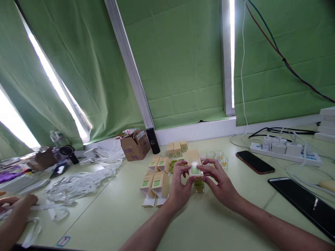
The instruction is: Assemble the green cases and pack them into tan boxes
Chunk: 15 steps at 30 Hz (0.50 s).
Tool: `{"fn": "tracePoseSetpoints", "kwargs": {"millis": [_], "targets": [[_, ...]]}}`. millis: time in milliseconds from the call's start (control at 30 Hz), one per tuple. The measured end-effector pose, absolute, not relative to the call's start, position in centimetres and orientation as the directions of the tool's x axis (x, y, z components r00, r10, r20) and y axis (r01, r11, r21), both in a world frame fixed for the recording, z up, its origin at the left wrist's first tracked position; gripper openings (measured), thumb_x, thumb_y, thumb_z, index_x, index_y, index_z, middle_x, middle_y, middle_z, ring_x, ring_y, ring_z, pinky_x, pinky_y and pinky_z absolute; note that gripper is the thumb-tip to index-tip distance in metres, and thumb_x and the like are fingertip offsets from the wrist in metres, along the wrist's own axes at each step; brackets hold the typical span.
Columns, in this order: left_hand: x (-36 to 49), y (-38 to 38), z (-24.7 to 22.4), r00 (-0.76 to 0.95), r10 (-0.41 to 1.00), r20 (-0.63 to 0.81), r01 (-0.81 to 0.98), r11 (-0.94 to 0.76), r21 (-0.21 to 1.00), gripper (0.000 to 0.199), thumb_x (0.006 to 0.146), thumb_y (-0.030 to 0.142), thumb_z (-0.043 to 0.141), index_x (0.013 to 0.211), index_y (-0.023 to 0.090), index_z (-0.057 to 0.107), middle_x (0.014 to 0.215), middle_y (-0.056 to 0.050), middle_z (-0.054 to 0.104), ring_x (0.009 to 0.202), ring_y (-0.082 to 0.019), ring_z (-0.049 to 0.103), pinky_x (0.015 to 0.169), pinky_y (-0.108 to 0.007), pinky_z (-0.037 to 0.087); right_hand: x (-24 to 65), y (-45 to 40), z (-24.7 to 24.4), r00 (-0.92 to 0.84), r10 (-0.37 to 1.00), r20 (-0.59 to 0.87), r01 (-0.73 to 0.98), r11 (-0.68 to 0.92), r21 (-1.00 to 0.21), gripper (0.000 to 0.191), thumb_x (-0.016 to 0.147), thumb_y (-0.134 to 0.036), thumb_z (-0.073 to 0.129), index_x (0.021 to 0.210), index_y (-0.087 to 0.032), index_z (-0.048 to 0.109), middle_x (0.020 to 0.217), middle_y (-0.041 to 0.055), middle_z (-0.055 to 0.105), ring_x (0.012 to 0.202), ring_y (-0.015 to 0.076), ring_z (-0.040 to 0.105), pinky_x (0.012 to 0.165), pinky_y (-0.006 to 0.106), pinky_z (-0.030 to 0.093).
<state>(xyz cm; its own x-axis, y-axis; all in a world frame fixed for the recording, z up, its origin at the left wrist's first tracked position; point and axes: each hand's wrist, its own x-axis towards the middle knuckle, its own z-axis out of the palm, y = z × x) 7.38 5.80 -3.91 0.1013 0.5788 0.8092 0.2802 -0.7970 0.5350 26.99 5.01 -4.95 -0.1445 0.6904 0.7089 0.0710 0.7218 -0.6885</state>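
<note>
Between my two hands is a small tan carton [193,158] with a green label, tilted toward me. My left hand [182,184] pinches its left side, and my right hand [218,179] grips the right side with fingers and thumb. Just beneath it stands a small glass jar [199,186] with something green in it; whether the carton touches it I cannot tell. To the left, several like cartons [161,184] lie with white flaps open at the near end. Partly behind my left hand are green round pieces [172,166]. Clear glass cups [222,159] with yellow bits stand behind my right hand.
Closed small cartons [178,149] stand farther back. A black cylinder [153,141] and a cardboard box [135,145] are by the wall. On the right lie a phone [255,162], a tablet [303,202] and a power strip [285,153]. Another person's hand [18,205] handles white ribbon [75,188] at left.
</note>
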Motion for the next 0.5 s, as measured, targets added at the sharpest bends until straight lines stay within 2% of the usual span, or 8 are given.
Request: {"fn": "tracePoseSetpoints", "kwargs": {"millis": [133, 300, 400, 500], "targets": [[7.4, 5.7, -4.0, 0.107, 0.574, 0.812, 0.295, -0.798, 0.526, 0.02, 0.099, 0.031, 0.067, 0.118, 0.024, 0.063, 0.126, -0.012, 0.057, 0.111, -0.024, 0.06, 0.079, -0.032, 0.053, 27.0, 5.2, -5.0, -0.141, 0.683, 0.717, 0.092, 0.73, -0.677, 0.029, 0.106, -0.037, 0.056, 0.132, -0.034, 0.069, 0.134, 0.0094, 0.047, 0.101, 0.0198, 0.07, 0.094, 0.045, 0.067], [7.3, 5.4, -3.5, 0.105, 0.563, 0.82, 0.318, -0.8, 0.509, 0.022, 0.102, 0.035, 0.062, 0.121, 0.024, 0.06, 0.13, -0.015, 0.057, 0.133, -0.031, 0.051, 0.101, -0.047, 0.052, 27.0, 5.2, -4.8, -0.105, 0.68, 0.726, 0.124, 0.733, -0.669, 0.03, 0.105, -0.038, 0.057, 0.131, -0.034, 0.07, 0.134, 0.0097, 0.048, 0.107, 0.0222, 0.069, 0.094, 0.044, 0.066], [7.3, 5.2, -2.9, 0.022, 0.547, 0.837, 0.316, -0.798, 0.513, 0.014, 0.104, 0.034, 0.058, 0.112, 0.024, 0.06, 0.126, -0.013, 0.057, 0.126, -0.029, 0.055, 0.106, -0.049, 0.049, 27.0, 5.2, -4.6, -0.067, 0.679, 0.731, 0.137, 0.732, -0.667, 0.03, 0.105, -0.04, 0.058, 0.132, -0.035, 0.071, 0.134, 0.0094, 0.049, 0.111, 0.0231, 0.068, 0.096, 0.044, 0.066], [7.3, 5.2, -2.4, -0.058, 0.559, 0.827, 0.311, -0.777, 0.547, 0.014, 0.104, 0.035, 0.058, 0.097, 0.023, 0.06, 0.113, -0.009, 0.058, 0.113, -0.025, 0.059, 0.102, -0.044, 0.05, 27.1, 5.3, -4.5, -0.052, 0.673, 0.738, 0.145, 0.736, -0.661, 0.03, 0.104, -0.04, 0.058, 0.131, -0.035, 0.071, 0.133, 0.0094, 0.05, 0.113, 0.0238, 0.067, 0.096, 0.044, 0.067]]}}
